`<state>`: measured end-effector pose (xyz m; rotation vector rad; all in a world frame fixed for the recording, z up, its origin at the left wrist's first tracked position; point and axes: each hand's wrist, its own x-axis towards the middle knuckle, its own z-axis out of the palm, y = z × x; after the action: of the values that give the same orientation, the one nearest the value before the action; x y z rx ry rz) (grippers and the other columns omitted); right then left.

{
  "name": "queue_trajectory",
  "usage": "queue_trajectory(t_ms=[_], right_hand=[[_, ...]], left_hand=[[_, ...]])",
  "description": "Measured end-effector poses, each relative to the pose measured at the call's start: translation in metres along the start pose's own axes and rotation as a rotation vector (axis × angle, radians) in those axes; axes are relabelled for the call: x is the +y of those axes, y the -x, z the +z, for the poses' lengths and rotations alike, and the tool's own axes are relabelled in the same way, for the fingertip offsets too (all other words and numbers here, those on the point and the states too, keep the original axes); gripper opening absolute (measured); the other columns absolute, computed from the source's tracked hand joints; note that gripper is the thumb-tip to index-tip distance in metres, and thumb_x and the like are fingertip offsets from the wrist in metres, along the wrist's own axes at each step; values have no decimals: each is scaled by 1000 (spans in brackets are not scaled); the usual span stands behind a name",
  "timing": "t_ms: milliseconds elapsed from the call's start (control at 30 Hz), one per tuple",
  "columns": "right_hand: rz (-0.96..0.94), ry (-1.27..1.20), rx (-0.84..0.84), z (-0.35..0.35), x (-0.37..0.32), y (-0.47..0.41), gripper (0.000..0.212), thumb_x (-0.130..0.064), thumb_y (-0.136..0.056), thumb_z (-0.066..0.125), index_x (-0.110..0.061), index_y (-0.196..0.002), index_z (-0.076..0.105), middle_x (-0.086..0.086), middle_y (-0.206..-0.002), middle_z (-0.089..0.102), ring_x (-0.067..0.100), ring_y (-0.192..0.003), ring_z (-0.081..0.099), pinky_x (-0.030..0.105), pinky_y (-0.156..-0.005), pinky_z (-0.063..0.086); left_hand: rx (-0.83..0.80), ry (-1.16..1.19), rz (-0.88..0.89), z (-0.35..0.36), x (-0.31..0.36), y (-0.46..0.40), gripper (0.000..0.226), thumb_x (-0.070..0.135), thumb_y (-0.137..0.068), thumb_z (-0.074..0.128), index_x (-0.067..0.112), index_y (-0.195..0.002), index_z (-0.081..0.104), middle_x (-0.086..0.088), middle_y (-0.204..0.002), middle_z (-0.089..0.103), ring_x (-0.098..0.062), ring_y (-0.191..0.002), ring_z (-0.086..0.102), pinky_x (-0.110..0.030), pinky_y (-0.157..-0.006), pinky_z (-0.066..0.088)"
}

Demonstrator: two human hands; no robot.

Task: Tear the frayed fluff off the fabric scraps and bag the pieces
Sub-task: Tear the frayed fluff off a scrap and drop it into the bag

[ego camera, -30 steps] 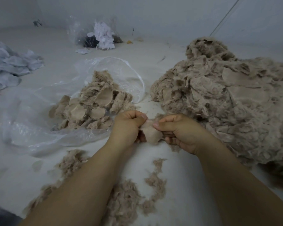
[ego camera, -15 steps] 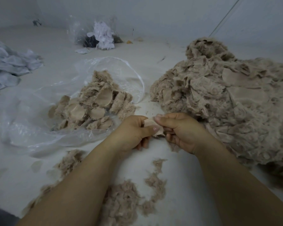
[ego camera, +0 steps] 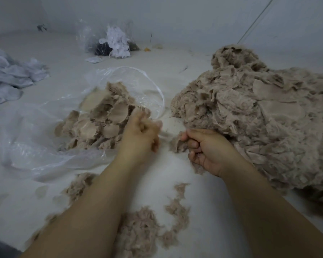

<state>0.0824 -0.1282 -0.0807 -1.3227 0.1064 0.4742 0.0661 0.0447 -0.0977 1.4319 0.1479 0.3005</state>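
Note:
My left hand (ego camera: 142,131) is blurred by motion at the mouth of the clear plastic bag (ego camera: 45,146), its fingers loosely curled with nothing plainly in them. Trimmed beige pieces (ego camera: 101,125) lie heaped inside the bag, and a pale blurred piece (ego camera: 93,98) sits on top of that heap. My right hand (ego camera: 205,148) grips a tuft of torn fluff (ego camera: 176,146) low over the white surface. It is just at the foot of the big pile of frayed scraps (ego camera: 259,118) on the right. Loose fluff (ego camera: 142,229) lies between my forearms.
Crumpled pale grey cloth (ego camera: 7,77) lies at the far left. A second plastic bag with white and dark scraps (ego camera: 116,43) stands at the back by the wall. A thin cord (ego camera: 255,19) runs up the wall at the right.
My hands have parted. The left hand swung left and forward to the bag, and the piece both hands held is no longer between them. The right hand stayed, holding fluff.

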Motion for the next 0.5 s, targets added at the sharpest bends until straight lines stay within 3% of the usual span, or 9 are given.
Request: queue_trajectory(t_ms=[100, 167, 200, 300, 367, 433, 500], right_hand=[[2, 1, 11, 1, 0, -1, 39, -23, -101, 51, -12, -66, 63, -3, -47, 37, 7, -42, 31, 17, -40, 37], [5, -12, 8, 1, 0, 0, 42, -23, -101, 51, -13, -63, 64, -3, -47, 38, 7, -44, 33, 17, -40, 38], [8, -15, 7, 0, 0, 0, 41, -23, -101, 51, -13, -65, 66, -3, -48, 39, 7, -43, 33, 17, -40, 38], [27, -13, 10, -1, 1, 0, 30, -23, -102, 50, -7, -86, 69, -5, -48, 44, 5, -43, 33, 17, -40, 38], [38, -7, 16, -1, 1, -1, 29, -25, -102, 49, -5, -96, 69, -5, -49, 43, 5, -42, 34, 17, -40, 39], [51, 5, 33, -1, 1, -3, 30, -25, -103, 48, -3, -98, 69, -5, -49, 42, 4, -41, 34, 18, -39, 39], [63, 29, 54, 0, 1, -4, 31, -23, -103, 47, -2, -98, 69, -5, -48, 43, 4, -39, 34, 18, -39, 38]], left_hand=[[-127, -646, 114, 12, -9, 5, 22, 30, -86, 73, 17, -103, 67, 2, -78, 57, -10, -60, 52, -27, -56, 41], [-258, -923, 195, 18, -8, 8, 29, 44, -82, 73, 23, -70, 57, 3, -70, 52, -11, -62, 49, -29, -55, 36], [-273, -1013, 225, 20, -9, 8, 33, 43, -83, 71, 23, -63, 54, 2, -69, 51, -14, -65, 50, -30, -55, 36], [-204, -877, 221, 19, -11, 9, 18, 22, -90, 66, 18, -73, 69, 1, -72, 61, -13, -69, 58, -33, -61, 46], [-163, -675, 166, 15, -9, 11, 19, 15, -91, 66, 17, -73, 71, 9, -59, 59, 0, -53, 50, -26, -54, 41], [-132, -573, 153, 11, -7, 12, 19, 12, -92, 65, 12, -74, 72, 13, -50, 54, 1, -47, 46, -19, -53, 36], [-93, -533, 167, 8, -5, 15, 21, 11, -93, 64, 8, -73, 71, 13, -47, 51, -2, -47, 45, -23, -55, 37]])
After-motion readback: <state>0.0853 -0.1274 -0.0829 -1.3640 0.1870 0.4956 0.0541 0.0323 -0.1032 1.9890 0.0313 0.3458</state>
